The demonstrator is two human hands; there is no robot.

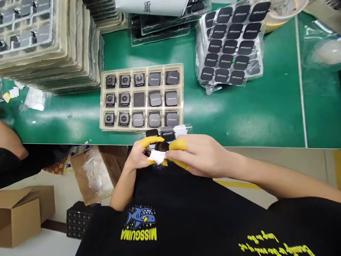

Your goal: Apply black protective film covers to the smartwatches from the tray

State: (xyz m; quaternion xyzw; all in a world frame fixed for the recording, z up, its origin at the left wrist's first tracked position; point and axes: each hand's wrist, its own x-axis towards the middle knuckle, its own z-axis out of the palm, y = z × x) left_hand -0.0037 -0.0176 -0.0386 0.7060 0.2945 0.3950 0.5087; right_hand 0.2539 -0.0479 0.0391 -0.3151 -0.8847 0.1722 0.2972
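Both of my hands are close together at the table's front edge, with yellow finger cots on several fingertips. My left hand is closed around a dark smartwatch body. My right hand has its fingers pinched at the watch's right side, against a small crumpled white cloth. A strip of black sticker film with a white patch at its right end sticks out just beyond my fingers. Behind them lies a cream compartment tray. Its watches show sensor backs at left and grey stickers at right; one compartment holds none.
Tall stacks of filled trays stand at the left. Sheets of black stickers lie at the back right, near a round tub. Another person's arm is at the far left. Cardboard boxes sit below the table.
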